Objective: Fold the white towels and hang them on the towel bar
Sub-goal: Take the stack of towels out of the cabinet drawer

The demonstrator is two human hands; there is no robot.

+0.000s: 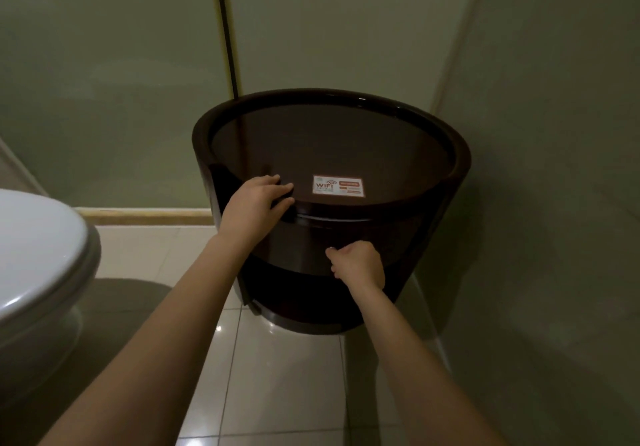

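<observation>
Left hand (258,199): arm extended forward, palm down, fingers (282,191) flat and spread slightly; right hand (358,265): arm extended, lower than the left, fingers curled into a closed fist, knuckles up; both forearms bare.

Round cabinet (332,203) stands on floor tiles (277,369) in corner, wall (554,133) right, glass partition (104,81) behind. Toilet (38,258) left. WiFi sticker (338,186) on cabinet top, near front edge. Left hand (258,199) on front rim, right hand (358,265) lower, possibly at drawer front.
</observation>
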